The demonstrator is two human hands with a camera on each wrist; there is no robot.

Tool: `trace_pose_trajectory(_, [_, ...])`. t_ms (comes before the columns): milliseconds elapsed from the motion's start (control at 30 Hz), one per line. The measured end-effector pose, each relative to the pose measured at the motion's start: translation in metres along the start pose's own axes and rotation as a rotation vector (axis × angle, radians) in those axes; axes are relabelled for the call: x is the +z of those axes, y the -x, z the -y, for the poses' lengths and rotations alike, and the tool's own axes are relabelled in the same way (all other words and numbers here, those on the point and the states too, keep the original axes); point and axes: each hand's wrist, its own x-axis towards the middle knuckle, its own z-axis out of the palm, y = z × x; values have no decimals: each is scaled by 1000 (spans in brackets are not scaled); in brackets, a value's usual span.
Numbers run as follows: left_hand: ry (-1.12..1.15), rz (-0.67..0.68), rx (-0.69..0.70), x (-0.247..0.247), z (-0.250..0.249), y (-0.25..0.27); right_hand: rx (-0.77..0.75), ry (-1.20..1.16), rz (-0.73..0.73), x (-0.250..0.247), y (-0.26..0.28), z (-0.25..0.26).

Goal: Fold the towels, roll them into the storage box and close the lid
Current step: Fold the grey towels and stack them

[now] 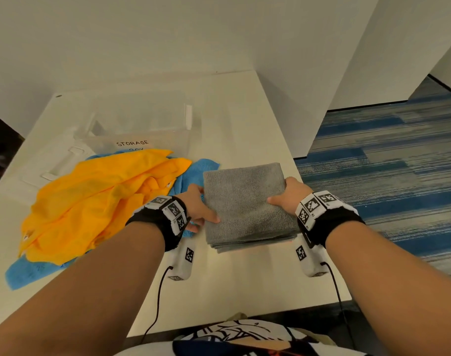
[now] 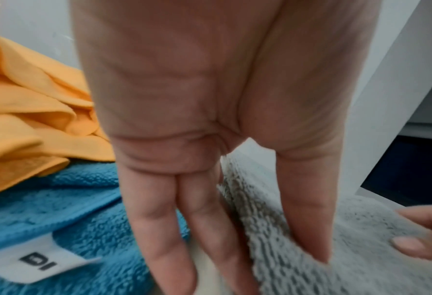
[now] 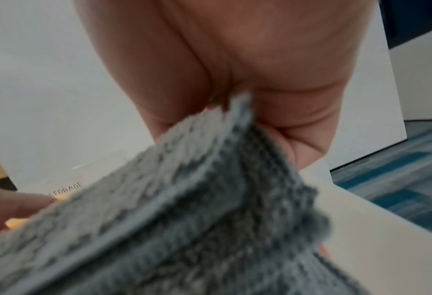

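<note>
A grey towel (image 1: 245, 201), folded into a thick square, is at the table's middle front. My left hand (image 1: 206, 217) pinches its left edge, thumb on top and fingers beneath the edge (image 2: 209, 239). My right hand (image 1: 283, 196) grips the right edge the same way, the folded layers (image 3: 184, 219) wedged between thumb and fingers. A crumpled yellow towel (image 1: 103, 201) lies on a blue towel (image 1: 19, 276) to the left. The clear storage box (image 1: 142, 124) stands open behind them, its label partly hidden by the yellow towel. Its clear lid (image 1: 62, 163) lies at the box's left.
The white table (image 1: 245, 111) ends just right of the grey towel, with blue striped carpet (image 1: 386, 176) beyond. White walls stand behind and to the right. The blue towel's white tag (image 2: 33, 261) shows beside my left fingers. Cables run from both wrist units.
</note>
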Motion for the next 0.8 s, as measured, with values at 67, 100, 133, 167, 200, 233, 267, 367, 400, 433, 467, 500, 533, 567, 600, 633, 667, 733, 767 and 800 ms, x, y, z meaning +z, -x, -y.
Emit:
trace_pose_trajectory(67, [-118, -117, 85, 1, -1, -3, 65, 5, -85, -1, 0, 0])
trace_pose_trajectory(100, [-197, -195, 147, 1, -1, -6, 66, 17, -149, -2, 1, 0])
trace_pose_trajectory(133, [-283, -270, 211, 2, 0, -8, 38, 45, -219, -3, 3, 1])
trace_pose_trajectory(167, [-374, -329, 265, 2, 0, -10, -21, 87, -286, -3, 5, 3])
trace_pose_trajectory(200, [-471, -367, 314, 4, 0, -11, -107, 133, -339, -3, 8, 5])
trace_pose_trajectory(233, [-561, -374, 352, 5, -1, -12, -210, 174, -361, -2, 10, 7])
trace_pose_trajectory(267, [-649, -355, 383, 7, -1, -13, -313, 209, -339, 1, 11, 10])
trace_pose_trajectory(367, [-924, -239, 377, 15, 0, -14, -432, 341, -93, 16, 10, 13])
trace_pose_trajectory(400, [-984, -199, 343, 16, 1, -15, -411, 402, -24, 22, 9, 12])
trace_pose_trajectory(433, [-1020, -166, 304, 18, 2, -16, -381, 454, 18, 26, 8, 10])
trace_pose_trajectory(467, [-1040, -144, 272, 18, 4, -18, -354, 488, 40, 30, 7, 7])
trace_pose_trajectory(500, [-1048, -134, 254, 18, 5, -19, -332, 504, 52, 32, 5, 4])
trace_pose_trajectory(533, [-1049, -131, 247, 18, 5, -19, -313, 509, 60, 33, 4, 1])
trace_pose_trajectory(567, [-1045, -131, 242, 18, 6, -19, -296, 512, 65, 34, 3, -1])
trace_pose_trajectory(600, [-1039, -132, 240, 18, 6, -19, -282, 519, 68, 34, 1, -2])
trace_pose_trajectory(633, [-1033, -131, 236, 17, 6, -18, -270, 526, 73, 34, 0, -3])
trace_pose_trajectory(667, [-1027, -131, 231, 17, 7, -19, -262, 532, 77, 35, -1, -3])
trace_pose_trajectory(733, [-1018, -130, 221, 17, 8, -19, -254, 538, 84, 35, -2, -2])
trace_pose_trajectory(767, [-1014, -130, 220, 17, 9, -19, -250, 538, 88, 35, -2, -1])
trace_pose_trajectory(800, [-1011, -132, 224, 16, 9, -19, -246, 539, 91, 36, -2, -1])
